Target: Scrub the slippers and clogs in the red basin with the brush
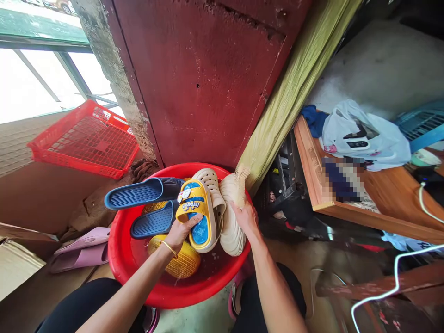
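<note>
My left hand (178,235) is closed on the heel end of a small yellow and blue slipper (199,201), its thumb on the blue footbed. My right hand (246,216) grips a pale scrub brush (240,182), held upright beside the slipper and in front of a beige ridged sole (229,233). Next to that sole, a beige clog with holes (210,185) leans behind the slipper. All are over a red basin (120,259) holding water. Two blue slippers (133,194) rest at its left side, and a yellow ridged sole (183,261) lies below my left hand.
A red plastic crate (93,138) stands at the left, above purple slippers (81,249) on the floor. Behind the basin is a dark red door (204,92) with a green-yellow curtain (277,115). A wooden table (398,189) at the right bears a white plastic bag (364,134).
</note>
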Demonstrator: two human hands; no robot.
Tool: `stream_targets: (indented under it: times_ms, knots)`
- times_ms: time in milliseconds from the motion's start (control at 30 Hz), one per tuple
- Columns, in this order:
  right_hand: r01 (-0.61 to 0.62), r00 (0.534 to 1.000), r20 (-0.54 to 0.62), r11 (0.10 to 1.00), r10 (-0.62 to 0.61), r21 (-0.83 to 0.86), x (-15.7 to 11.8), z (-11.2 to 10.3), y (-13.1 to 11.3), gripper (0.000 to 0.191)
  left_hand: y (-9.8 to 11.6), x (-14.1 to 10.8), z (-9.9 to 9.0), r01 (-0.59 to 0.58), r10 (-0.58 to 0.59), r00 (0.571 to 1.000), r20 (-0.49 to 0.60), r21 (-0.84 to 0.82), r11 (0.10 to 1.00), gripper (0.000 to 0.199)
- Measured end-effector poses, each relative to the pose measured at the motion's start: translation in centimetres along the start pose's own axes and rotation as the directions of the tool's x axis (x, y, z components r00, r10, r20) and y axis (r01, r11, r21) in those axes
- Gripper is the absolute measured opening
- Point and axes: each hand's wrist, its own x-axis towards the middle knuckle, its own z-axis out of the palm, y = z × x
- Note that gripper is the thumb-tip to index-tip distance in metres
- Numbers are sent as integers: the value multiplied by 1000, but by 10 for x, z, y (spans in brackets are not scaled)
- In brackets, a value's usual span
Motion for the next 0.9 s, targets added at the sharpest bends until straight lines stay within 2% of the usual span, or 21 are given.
stream_targets:
  times_ms: [133, 267, 400, 500, 667, 767, 900]
  knots:
    - [17, 1000, -21, 997, -19, -81, 0, -3, -2, 58, 3, -2, 0, 20, -18, 999, 28, -54, 998, 64]
    - [45, 996, -73, 995, -51, -87, 0, -7, -2, 64, 7, -2, -3, 36, -35, 999, 9, -126, 991, 74]
    - [31, 995, -87, 996, -39, -89, 4, -17, 1, 62, 9, -5, -2, 97, -92, 995, 34, -166, 981, 79]
    - [9, 995, -93, 995, -18, -100, 7, -20, 4, 62, 5, -8, 3, 110, -97, 993, 70, -204, 973, 80]
    - [-21, 999, -50, 986, 13, -165, 5, -11, 2, 59, -8, -11, 12, 195, -175, 977, 118, -185, 963, 75]
    - [13, 995, -97, 987, -29, -159, 4, -11, 0, 62, -10, -11, 14, 183, -161, 980, 116, -216, 959, 74]
    - [82, 981, -165, 992, -98, -98, 5, -21, 0, 64, -5, -7, 13, 137, -106, 987, 123, -284, 949, 78]
